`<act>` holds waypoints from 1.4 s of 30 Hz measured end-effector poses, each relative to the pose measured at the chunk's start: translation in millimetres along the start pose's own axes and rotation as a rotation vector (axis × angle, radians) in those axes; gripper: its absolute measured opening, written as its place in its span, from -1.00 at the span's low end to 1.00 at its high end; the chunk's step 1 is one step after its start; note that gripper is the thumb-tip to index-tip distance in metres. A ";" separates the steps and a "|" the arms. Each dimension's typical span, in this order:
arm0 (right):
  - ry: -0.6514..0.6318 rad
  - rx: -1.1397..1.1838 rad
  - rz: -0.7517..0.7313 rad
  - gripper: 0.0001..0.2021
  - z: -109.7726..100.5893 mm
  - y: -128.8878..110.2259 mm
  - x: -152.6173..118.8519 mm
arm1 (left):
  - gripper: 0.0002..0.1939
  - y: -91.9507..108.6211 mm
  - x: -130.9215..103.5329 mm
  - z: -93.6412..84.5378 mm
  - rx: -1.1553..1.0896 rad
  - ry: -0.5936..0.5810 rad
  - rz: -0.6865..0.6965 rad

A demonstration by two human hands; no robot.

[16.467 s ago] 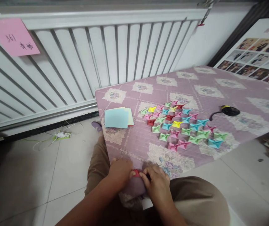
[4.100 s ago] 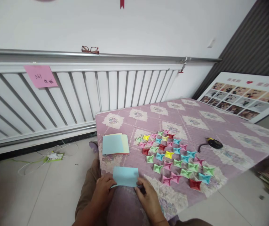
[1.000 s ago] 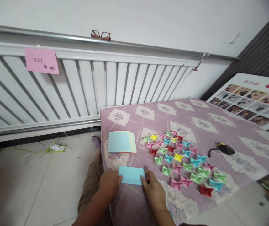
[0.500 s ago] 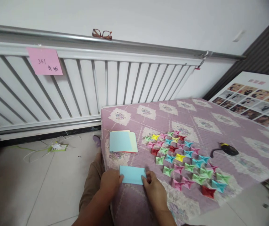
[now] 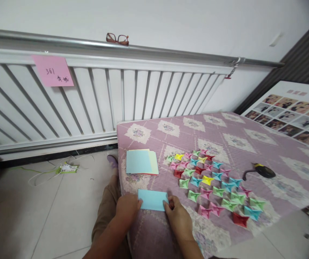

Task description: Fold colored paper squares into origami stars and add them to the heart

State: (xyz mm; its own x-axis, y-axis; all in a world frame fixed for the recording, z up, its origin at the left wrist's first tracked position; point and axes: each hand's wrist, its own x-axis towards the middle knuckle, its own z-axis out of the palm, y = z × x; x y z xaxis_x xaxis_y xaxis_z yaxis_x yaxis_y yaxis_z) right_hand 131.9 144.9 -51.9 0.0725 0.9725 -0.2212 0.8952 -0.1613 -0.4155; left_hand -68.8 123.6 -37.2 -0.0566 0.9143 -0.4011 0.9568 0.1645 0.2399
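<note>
A light blue sheet of paper (image 5: 153, 200), folded into a rectangle, lies at the near left part of the cloth-covered surface. My left hand (image 5: 128, 208) pinches its left edge, thumb on top. At the right edge my right hand (image 5: 179, 217) grips it between thumb and fingers. Just beyond the folded sheet is a stack of square coloured paper (image 5: 138, 162), blue on top with pale yellow and red edges showing. To the right stand rows of small folded paper pieces (image 5: 207, 180) in pink, green, blue, yellow and red.
A black and yellow object with a curved tail (image 5: 264, 170) lies on the patterned cloth (image 5: 241, 144) at right. Behind is a white radiator (image 5: 140, 93) with glasses (image 5: 117, 39) on its pipe. A power strip (image 5: 67, 168) with cables sits on the floor; a photo board (image 5: 292, 108) leans at right.
Both hands keep hold of the folded blue paper in nearly the same place. The whole view has shifted very slightly; nothing else has visibly moved.
</note>
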 end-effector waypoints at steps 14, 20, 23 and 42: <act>0.008 -0.022 -0.026 -0.76 4.1 3.3 1.0 | -0.63 0.6 0.1 0.9 0.003 0.006 -0.007; 0.011 -0.021 -0.029 -0.79 2.0 1.1 -0.3 | -0.63 1.1 -0.6 1.6 0.006 0.013 0.001; 0.011 -0.022 -0.029 -0.79 1.7 0.9 -0.6 | -0.63 1.1 -0.8 2.0 0.010 0.018 0.004; 0.035 -0.022 -0.043 -0.80 2.6 2.4 -0.8 | -0.71 -0.3 -1.4 9.3 0.050 0.113 0.031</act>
State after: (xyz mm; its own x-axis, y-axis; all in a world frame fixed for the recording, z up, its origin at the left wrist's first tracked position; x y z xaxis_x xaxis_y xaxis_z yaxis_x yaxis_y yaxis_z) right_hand 132.9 143.3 -55.1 0.0489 0.9838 -0.1725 0.9074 -0.1159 -0.4039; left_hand -66.4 118.9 -44.9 -0.0555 0.9552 -0.2909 0.9715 0.1189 0.2052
